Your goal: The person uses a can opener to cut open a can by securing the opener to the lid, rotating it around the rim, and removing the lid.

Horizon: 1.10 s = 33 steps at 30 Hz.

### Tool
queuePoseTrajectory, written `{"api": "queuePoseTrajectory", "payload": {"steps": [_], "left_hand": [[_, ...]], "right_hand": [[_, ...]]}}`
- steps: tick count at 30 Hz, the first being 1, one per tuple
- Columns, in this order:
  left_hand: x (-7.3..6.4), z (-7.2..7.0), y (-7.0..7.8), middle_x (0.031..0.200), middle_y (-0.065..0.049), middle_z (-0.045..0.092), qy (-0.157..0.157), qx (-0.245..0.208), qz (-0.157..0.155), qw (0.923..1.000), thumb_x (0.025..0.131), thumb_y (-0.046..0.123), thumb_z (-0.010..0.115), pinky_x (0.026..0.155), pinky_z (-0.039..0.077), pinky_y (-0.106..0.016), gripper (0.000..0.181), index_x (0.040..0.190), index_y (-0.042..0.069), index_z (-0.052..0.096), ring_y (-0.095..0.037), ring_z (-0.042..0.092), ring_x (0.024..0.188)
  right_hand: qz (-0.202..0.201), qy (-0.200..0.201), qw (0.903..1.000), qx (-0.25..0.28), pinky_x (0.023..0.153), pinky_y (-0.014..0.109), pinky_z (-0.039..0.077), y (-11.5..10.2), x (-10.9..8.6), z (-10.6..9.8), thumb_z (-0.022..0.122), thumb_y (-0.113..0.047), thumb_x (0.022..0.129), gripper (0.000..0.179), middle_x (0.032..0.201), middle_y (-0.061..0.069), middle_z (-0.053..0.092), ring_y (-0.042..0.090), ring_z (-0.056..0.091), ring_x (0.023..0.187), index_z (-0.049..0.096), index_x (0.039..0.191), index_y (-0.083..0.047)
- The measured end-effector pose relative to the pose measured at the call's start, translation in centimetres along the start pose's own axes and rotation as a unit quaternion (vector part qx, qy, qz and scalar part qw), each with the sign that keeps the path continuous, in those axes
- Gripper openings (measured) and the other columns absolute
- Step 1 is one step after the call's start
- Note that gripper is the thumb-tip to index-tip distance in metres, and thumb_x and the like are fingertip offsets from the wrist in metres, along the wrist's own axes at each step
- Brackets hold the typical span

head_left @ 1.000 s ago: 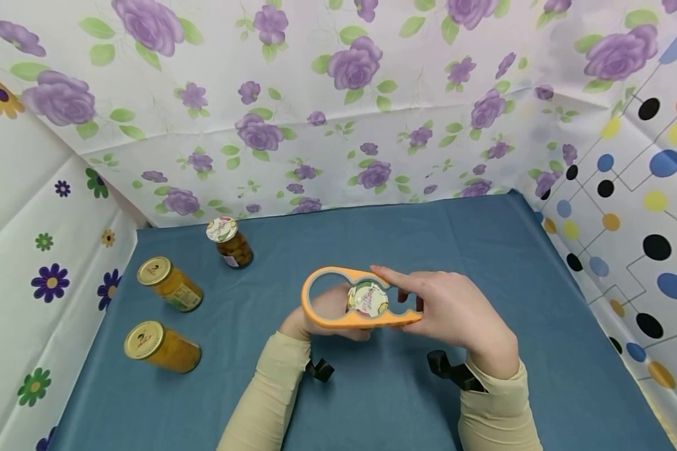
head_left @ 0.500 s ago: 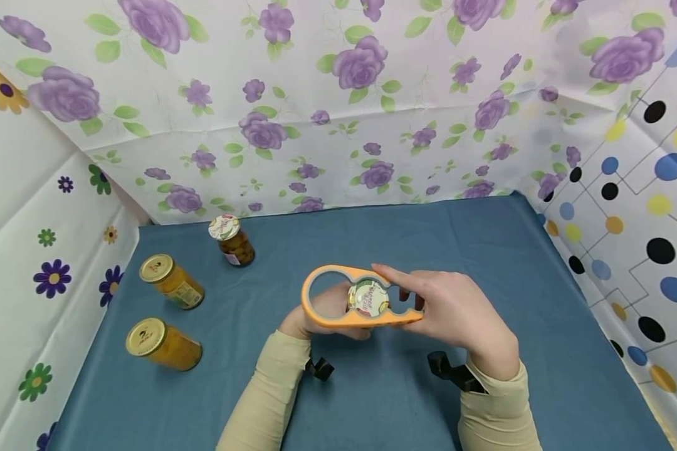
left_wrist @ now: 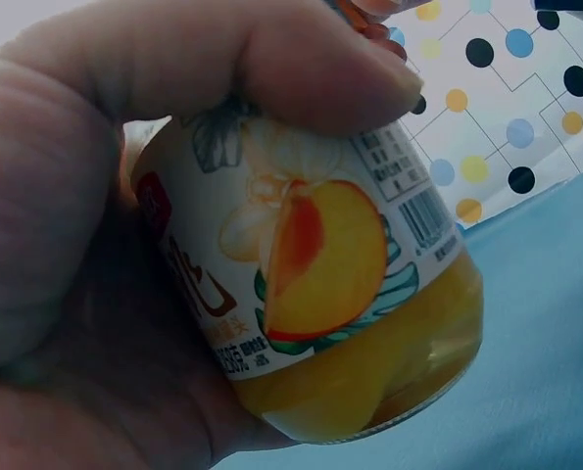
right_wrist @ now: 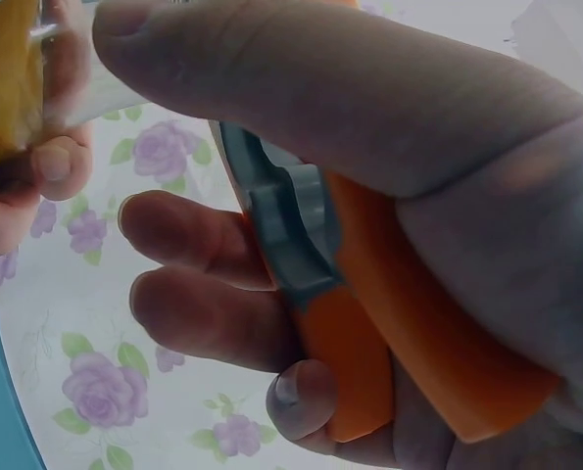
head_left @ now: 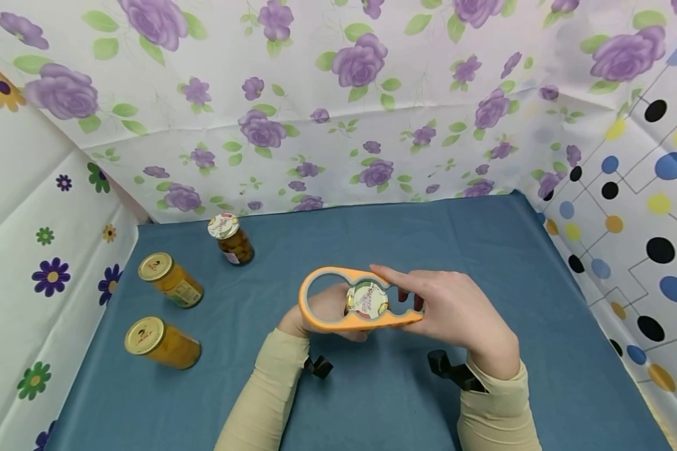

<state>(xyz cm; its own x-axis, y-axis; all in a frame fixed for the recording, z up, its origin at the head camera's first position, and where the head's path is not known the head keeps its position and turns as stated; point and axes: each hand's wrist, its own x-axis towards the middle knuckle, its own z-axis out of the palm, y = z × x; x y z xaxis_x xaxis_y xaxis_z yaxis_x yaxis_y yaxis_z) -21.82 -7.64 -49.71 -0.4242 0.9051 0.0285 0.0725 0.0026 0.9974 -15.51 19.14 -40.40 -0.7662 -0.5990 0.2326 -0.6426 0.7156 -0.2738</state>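
Note:
My left hand [head_left: 330,304] grips a glass jar of peaches [left_wrist: 320,264], its fingers and thumb round the labelled body. The label bears a peach slice. Seen from the head, the jar shows mainly its printed lid [head_left: 367,299], framed by the scalloped inner edges of an orange and grey jar opener [head_left: 338,324]. My right hand [head_left: 457,307] squeezes the opener's two handles together, the index finger stretched along the upper one. In the right wrist view, fingers curl about the orange handles [right_wrist: 355,362]. The jar's body is mostly hidden under the opener from above.
On the left of the blue-clothed table [head_left: 248,351] stand two gold-lidded jars of yellow fruit, one rear jar [head_left: 183,289] and one front jar [head_left: 175,351]. A smaller jar with brown contents [head_left: 236,245] stands farther back. Patterned cloth walls [head_left: 316,156] enclose the table.
The opener and jar lid have shifted very slightly left and tilted a little. Both hands keep their hold. The view itself moved slightly.

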Motion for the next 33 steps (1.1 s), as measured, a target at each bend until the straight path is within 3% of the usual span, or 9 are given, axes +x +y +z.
{"api": "queuePoseTrajectory", "payload": {"steps": [9,13,15,18,22,26,29,33], "left_hand": [[0.1,-0.1,-0.4,0.162,-0.032,0.036,-0.016,-0.021,-0.005,0.9996,0.094,0.055,0.077,0.124,0.034,-0.04,0.109,0.163,-0.012,0.025,-0.014,0.044,0.144],[0.2,-0.2,-0.5,0.156,-0.026,0.047,-0.011,0.003,-0.014,0.9998,0.095,0.039,0.076,0.116,0.042,-0.038,0.092,0.162,-0.008,0.033,-0.013,0.052,0.133],[0.2,-0.3,-0.6,0.147,-0.021,0.056,-0.005,0.042,-0.013,0.999,0.095,0.028,0.075,0.107,0.047,-0.035,0.081,0.16,-0.006,0.039,-0.012,0.056,0.121],[0.2,-0.4,-0.8,0.139,-0.014,0.06,0.004,0.085,0.01,0.9963,0.092,0.015,0.077,0.098,0.048,-0.034,0.077,0.158,-0.002,0.042,-0.014,0.057,0.111],[0.4,-0.5,-1.1,0.135,-0.015,0.059,0.013,0.084,0.057,0.9948,0.087,0.003,0.081,0.096,0.047,-0.037,0.084,0.159,0.001,0.038,-0.018,0.056,0.107],[0.8,-0.6,-1.3,0.129,-0.013,0.061,0.042,0.048,0.074,0.9952,0.084,0.0,0.081,0.09,0.048,-0.042,0.079,0.154,0.006,0.044,-0.025,0.056,0.102],[0.9,-0.8,-1.7,0.126,-0.012,0.064,0.095,0.029,0.058,0.9933,0.082,-0.004,0.082,0.091,0.052,-0.041,0.067,0.141,0.007,0.052,-0.027,0.06,0.103],[1.0,-1.1,-2.3,0.12,-0.012,0.067,0.17,0.016,0.03,0.9848,0.078,-0.011,0.084,0.095,0.055,-0.042,0.056,0.127,0.003,0.06,-0.029,0.065,0.105]], "right_hand": [[0.005,-0.005,1.0,0.002,0.058,0.025,0.045,0.1,0.0,-0.2,0.096,-0.039,0.081,0.097,0.09,-0.018,0.063,-0.001,0.049,0.066,0.045,0.163,-0.043],[0.009,-0.016,0.9997,0.014,0.059,0.025,0.045,0.2,0.1,-0.1,0.096,-0.039,0.082,0.095,0.091,-0.018,0.064,-0.002,0.05,0.067,0.046,0.163,-0.041],[0.01,-0.017,0.9996,0.018,0.059,0.025,0.046,0.3,0.1,-0.1,0.095,-0.039,0.082,0.095,0.091,-0.018,0.064,-0.002,0.05,0.067,0.046,0.163,-0.041],[0.011,-0.008,0.9998,0.017,0.059,0.025,0.045,0.4,0.0,0.0,0.095,-0.041,0.083,0.093,0.09,-0.019,0.063,-0.002,0.05,0.066,0.046,0.162,-0.042],[0.012,0.014,0.9997,0.019,0.057,0.025,0.045,0.6,-0.2,-0.2,0.095,-0.043,0.082,0.091,0.088,-0.017,0.064,-0.001,0.049,0.064,0.049,0.161,-0.038],[0.022,0.025,0.9991,0.026,0.057,0.026,0.046,1.1,-0.6,-0.6,0.095,-0.043,0.082,0.091,0.089,-0.015,0.066,-0.001,0.051,0.065,0.051,0.161,-0.036],[0.048,0.028,0.998,0.028,0.057,0.027,0.045,1.6,-1.1,-0.9,0.097,-0.04,0.081,0.093,0.089,-0.015,0.067,0.0,0.051,0.065,0.05,0.161,-0.037],[0.084,0.028,0.9959,0.02,0.056,0.029,0.044,2.2,-1.6,-1.4,0.097,-0.036,0.08,0.097,0.089,-0.015,0.066,0.003,0.05,0.063,0.047,0.163,-0.039]]}}
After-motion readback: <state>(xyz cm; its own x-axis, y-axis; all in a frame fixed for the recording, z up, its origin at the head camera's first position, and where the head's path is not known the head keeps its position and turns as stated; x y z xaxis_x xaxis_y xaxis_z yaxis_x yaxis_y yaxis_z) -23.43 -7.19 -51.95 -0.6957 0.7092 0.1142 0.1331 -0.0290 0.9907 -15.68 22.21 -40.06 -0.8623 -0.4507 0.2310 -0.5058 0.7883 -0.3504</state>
